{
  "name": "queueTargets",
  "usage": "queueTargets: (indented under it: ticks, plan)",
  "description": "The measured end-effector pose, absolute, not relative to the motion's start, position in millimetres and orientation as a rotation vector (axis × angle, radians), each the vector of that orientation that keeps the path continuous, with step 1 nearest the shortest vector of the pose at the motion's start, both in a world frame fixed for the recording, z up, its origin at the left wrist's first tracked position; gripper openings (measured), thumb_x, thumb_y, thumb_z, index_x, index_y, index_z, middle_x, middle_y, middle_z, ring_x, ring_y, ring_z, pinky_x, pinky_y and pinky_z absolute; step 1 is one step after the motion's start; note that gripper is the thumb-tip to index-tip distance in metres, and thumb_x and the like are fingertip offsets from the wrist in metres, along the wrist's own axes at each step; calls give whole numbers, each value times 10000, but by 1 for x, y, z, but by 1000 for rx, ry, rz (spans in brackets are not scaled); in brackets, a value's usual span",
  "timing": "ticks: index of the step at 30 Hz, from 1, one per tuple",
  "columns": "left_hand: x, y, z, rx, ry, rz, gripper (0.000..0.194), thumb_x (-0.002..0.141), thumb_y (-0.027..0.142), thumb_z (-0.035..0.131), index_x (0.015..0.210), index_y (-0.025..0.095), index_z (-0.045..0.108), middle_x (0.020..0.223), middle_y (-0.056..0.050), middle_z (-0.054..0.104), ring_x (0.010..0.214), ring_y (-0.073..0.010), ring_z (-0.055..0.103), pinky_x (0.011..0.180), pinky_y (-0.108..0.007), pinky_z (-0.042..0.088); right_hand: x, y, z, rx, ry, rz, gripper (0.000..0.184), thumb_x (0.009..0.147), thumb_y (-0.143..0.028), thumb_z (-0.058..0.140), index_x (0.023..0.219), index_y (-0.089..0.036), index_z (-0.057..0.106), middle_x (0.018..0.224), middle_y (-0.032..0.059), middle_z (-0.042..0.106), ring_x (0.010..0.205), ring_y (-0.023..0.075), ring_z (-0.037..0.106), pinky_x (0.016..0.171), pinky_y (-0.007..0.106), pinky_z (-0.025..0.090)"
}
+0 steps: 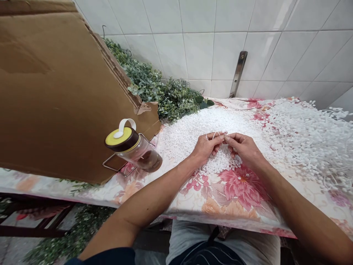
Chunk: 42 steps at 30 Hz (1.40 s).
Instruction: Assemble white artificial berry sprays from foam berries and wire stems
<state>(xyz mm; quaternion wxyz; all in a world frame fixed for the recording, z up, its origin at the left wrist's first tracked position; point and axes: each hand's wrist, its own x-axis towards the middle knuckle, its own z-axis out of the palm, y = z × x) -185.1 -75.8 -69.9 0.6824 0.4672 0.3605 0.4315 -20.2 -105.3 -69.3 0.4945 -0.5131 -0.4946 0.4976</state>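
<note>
As the head camera looks down, the left hand point(206, 149) and the right hand point(243, 149) are closed to a pinch just above the desk, their fingertips point(226, 137) almost meeting on a thin white cord loop point(214, 135) that both have hold of. Directly beneath the hands, touching their lower edges, lies a heap of small white beads point(220, 163), spreading far across a floral cloth point(237, 189); tangled white beaded sprays point(309, 143) pile up to the right. Left of the hands, a glass jar point(135, 151) with a yellow lid tilts on a wire stand point(116, 164) beside a cardboard sheet point(60, 92), while green artificial foliage point(165, 94) lies far off against a white tile wall point(275, 55).
</note>
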Motion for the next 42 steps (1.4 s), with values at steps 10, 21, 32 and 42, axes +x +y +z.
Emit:
queueTargets:
  ticks: [10,21,32,42]
  plan:
    - [-185,-77,-70,1092,808,938,419,759,435,823,1051,138,784,625,37,520,484,-62,413,394,-207,266,-25,-107,-63,-1170,-1055,1327,418,675,-496,889,882,-169,732,705,-8,600,569,102,466,421,216,390]
    - [-185,-77,-68,1105,786,939,411,714,529,843,794,155,693,566,48,489,470,-63,412,406,-213,273,-27,-106,-65,-1283,-1137,1247,324,744,-487,789,757,-196,649,572,-35,559,464,102,472,426,238,382]
    - [-185,-75,-70,1023,809,941,439,708,508,856,710,173,572,577,50,477,464,-50,396,402,-201,251,-27,-107,-65,-1318,-1251,1207,325,771,-486,786,812,-184,675,578,-38,566,439,103,482,424,249,413]
    - [-184,-73,-72,1006,812,970,384,745,468,826,750,175,577,622,45,494,470,-50,426,390,-193,273,-27,-108,-65,-1321,-1246,1196,431,756,-595,798,821,-186,677,571,-33,566,434,103,474,431,254,400]
